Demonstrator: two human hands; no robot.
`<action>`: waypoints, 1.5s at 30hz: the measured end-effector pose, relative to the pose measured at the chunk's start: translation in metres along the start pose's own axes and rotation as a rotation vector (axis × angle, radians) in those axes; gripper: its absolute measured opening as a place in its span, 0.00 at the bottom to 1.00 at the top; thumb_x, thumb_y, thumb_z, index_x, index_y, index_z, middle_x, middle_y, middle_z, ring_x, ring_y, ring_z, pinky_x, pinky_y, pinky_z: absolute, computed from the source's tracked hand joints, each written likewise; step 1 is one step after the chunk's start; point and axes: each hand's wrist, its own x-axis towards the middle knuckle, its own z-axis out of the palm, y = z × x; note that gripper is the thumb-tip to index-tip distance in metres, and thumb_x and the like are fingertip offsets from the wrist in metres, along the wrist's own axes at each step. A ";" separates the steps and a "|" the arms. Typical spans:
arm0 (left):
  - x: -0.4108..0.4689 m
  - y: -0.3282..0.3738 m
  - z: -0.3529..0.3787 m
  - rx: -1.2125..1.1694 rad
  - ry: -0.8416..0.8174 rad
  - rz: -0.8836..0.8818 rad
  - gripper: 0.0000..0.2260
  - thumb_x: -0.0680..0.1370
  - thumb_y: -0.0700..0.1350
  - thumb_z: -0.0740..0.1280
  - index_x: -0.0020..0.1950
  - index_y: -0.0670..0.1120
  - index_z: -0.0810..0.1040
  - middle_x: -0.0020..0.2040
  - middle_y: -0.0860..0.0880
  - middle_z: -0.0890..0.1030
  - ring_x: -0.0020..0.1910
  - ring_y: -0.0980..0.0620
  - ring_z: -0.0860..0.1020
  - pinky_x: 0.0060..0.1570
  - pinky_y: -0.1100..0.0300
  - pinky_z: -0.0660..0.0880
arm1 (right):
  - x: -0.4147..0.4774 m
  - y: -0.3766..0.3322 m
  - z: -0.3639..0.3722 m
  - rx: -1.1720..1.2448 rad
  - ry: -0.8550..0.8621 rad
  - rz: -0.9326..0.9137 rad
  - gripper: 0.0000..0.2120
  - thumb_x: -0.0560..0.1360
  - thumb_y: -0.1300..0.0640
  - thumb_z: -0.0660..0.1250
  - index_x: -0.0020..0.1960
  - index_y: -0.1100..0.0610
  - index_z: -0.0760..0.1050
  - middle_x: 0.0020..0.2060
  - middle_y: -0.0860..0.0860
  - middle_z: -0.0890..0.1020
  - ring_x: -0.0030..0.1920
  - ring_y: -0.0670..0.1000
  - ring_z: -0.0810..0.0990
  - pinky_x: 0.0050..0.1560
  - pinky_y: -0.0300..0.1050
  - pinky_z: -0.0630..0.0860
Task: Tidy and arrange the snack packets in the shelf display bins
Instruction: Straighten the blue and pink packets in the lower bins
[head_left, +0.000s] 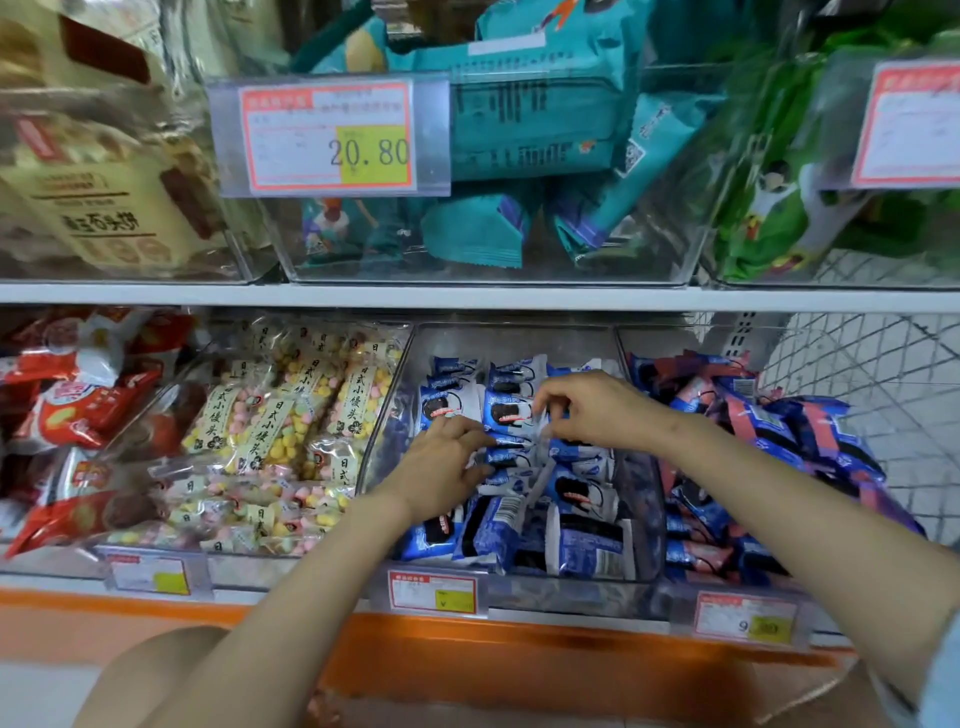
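In the lower shelf's middle clear bin, blue cookie packets stand rowed at the rear edge and lie jumbled toward the front; one packet's edge is pinched by the right hand; the left hand lies on mid-bin packets, its grasp not discernible; the pinched packet is best stood against the rear row, neighbours steadied.

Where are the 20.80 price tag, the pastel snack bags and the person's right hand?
20.80 price tag (330, 137): head view, middle of the tag's face.
pastel snack bags (270, 431): head view, label strip of one middle bag.
right hand (587, 410): head view, back of the hand.
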 end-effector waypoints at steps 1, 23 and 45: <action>-0.003 0.003 -0.002 -0.066 -0.011 -0.006 0.18 0.79 0.49 0.61 0.68 0.49 0.70 0.68 0.49 0.69 0.68 0.51 0.65 0.69 0.54 0.62 | -0.007 0.000 0.001 0.043 -0.038 0.011 0.10 0.74 0.53 0.70 0.54 0.52 0.77 0.42 0.48 0.80 0.38 0.42 0.74 0.41 0.39 0.70; 0.018 0.037 0.000 -0.686 0.081 -0.121 0.10 0.77 0.38 0.66 0.36 0.46 0.70 0.32 0.50 0.71 0.31 0.54 0.69 0.30 0.67 0.68 | -0.038 0.010 0.009 0.049 0.175 -0.003 0.12 0.75 0.52 0.68 0.58 0.50 0.76 0.49 0.46 0.80 0.48 0.44 0.77 0.51 0.46 0.76; -0.019 0.004 -0.012 -0.837 0.294 -0.356 0.06 0.78 0.40 0.63 0.55 0.44 0.69 0.45 0.48 0.75 0.43 0.54 0.75 0.47 0.64 0.75 | 0.014 -0.017 0.017 0.298 0.051 0.171 0.18 0.70 0.56 0.74 0.59 0.58 0.76 0.60 0.54 0.77 0.55 0.52 0.77 0.52 0.43 0.73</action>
